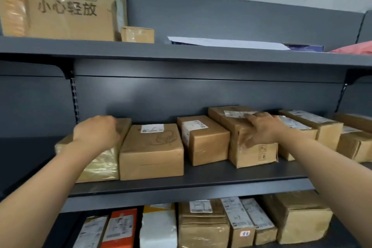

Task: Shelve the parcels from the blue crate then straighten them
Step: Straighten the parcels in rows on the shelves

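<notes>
A row of brown taped parcels stands on the middle shelf (201, 179). My left hand (96, 133) lies on top of the leftmost parcel (100, 163), fingers curled over its far top edge. Beside it sit a wide parcel with a white label (152, 153) and a smaller one (204, 139). My right hand (261, 129) rests on the tall parcel (253, 151), fingers spread over its top and thumb down its left side. Several more parcels (314, 127) continue to the right. The blue crate is out of view.
The upper shelf (181, 50) carries a big cardboard box with printed characters (70, 10), a small box (137, 34), a flat white-and-blue envelope (227, 43) and a pink bag (354, 48). The lower shelf holds several parcels, one orange (120, 227) and one white (159, 227).
</notes>
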The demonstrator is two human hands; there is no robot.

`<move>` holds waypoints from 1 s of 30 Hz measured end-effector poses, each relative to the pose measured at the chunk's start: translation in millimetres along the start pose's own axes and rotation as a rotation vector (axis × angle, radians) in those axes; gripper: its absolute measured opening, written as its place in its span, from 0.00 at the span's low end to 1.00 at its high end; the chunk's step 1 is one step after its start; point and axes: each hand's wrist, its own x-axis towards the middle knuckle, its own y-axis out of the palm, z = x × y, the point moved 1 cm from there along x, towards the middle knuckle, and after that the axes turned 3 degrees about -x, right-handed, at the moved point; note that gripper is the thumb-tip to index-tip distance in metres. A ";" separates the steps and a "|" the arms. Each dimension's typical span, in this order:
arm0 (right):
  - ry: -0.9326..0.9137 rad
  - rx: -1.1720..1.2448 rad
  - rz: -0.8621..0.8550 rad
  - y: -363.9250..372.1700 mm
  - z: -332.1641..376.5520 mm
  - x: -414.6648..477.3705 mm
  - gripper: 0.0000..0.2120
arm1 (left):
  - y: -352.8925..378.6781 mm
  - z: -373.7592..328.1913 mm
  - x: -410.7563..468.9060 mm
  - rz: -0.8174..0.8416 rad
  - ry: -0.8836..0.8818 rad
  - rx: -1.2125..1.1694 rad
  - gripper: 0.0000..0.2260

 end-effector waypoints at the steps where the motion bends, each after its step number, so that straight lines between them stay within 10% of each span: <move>1: -0.020 0.001 0.011 3.4 -8.8 5.9 0.54 | -0.8 -11.5 1.1 -0.037 -0.009 -0.024 0.10; 14: -0.318 0.044 -0.125 31.2 -60.1 38.9 0.49 | 43.2 -229.8 0.0 0.142 0.365 -0.217 0.33; 30: -0.332 0.099 -0.238 34.8 -53.8 17.4 0.46 | 29.6 -206.3 -11.6 0.337 0.422 -0.275 0.34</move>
